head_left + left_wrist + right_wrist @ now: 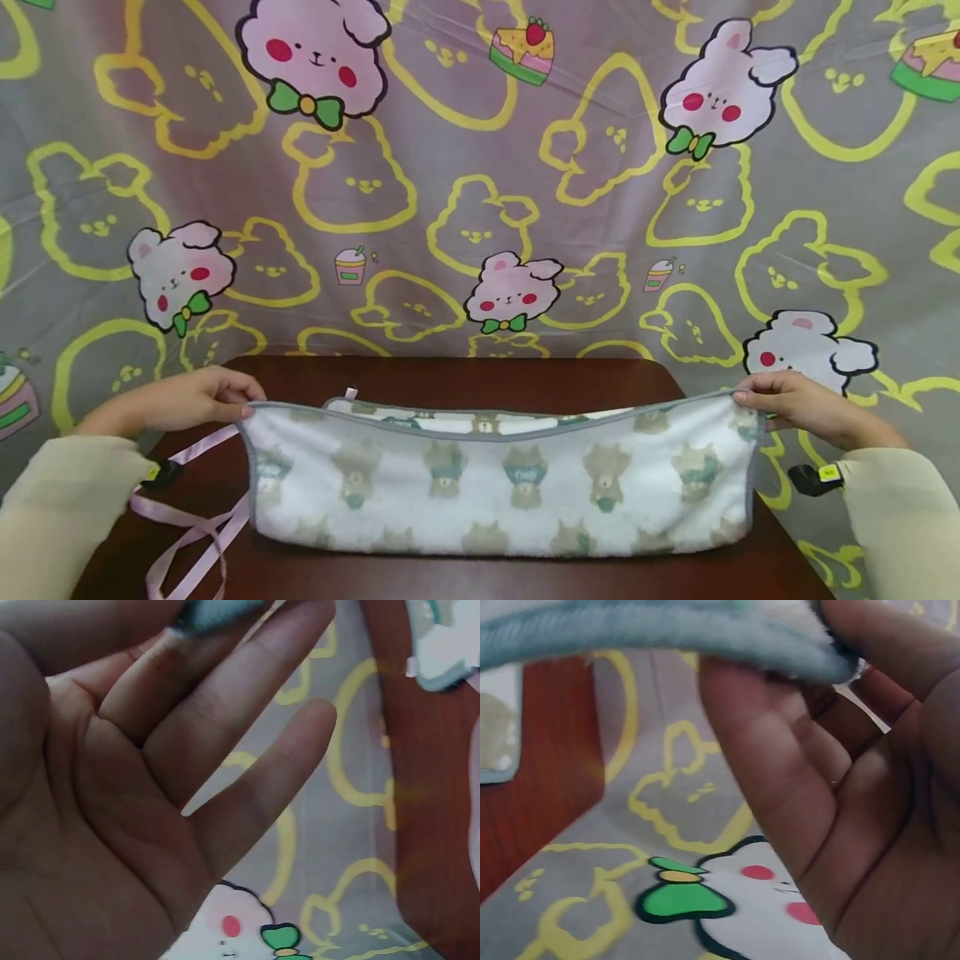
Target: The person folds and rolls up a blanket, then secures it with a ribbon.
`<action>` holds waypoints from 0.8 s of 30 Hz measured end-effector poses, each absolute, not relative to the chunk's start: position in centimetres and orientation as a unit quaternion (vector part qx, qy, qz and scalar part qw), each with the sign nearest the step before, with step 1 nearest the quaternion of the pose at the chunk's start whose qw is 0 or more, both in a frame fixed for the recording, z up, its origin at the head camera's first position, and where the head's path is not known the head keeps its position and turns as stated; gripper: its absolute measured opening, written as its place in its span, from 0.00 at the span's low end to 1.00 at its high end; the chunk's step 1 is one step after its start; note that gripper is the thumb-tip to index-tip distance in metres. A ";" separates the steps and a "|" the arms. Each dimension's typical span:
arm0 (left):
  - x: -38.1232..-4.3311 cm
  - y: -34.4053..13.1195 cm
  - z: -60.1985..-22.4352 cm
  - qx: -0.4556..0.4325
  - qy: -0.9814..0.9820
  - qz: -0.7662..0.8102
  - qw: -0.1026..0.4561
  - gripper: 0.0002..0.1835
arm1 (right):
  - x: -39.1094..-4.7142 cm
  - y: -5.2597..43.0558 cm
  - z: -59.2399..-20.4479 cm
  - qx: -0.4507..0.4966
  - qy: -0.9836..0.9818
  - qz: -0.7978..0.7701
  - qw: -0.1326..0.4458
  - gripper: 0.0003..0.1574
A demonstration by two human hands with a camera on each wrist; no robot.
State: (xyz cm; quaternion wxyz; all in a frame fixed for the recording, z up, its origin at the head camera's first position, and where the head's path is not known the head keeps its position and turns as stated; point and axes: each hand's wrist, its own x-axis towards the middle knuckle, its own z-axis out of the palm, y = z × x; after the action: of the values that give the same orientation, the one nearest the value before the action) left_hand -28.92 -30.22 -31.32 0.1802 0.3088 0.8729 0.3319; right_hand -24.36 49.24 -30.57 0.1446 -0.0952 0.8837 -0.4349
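Note:
A white plush towel printed with brown bears and edged in grey is stretched between both hands in the head view. My left hand pinches its upper left corner between thumb and fingers; the little finger is spread away in the left wrist view. The upper right corner is pinched by my right hand, and the grey edging runs into that grip in the right wrist view. The held edge sags in the middle. Behind it, a further part of the towel lies on the table, with a small pale tag at its far left corner.
A dark brown table is under the towel. Pink ribbon trails in loops at the left, by the left wrist. Behind the table hangs a grey curtain with cartoon bunnies and yellow outlines. Small black devices sit at both wrists.

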 end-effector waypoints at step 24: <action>-35.8 -27.7 -40.3 0.175 0.863 0.439 0.177 0.10 | -29.4 49.2 -43.4 0.006 0.925 -0.378 0.049 0.27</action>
State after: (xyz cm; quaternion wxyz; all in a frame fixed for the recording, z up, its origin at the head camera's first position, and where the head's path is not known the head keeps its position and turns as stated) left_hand -35.77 -27.74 -40.27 0.1765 0.1750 0.8633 0.4391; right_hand -29.41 49.24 -43.38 0.0486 0.0062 0.9245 -0.3779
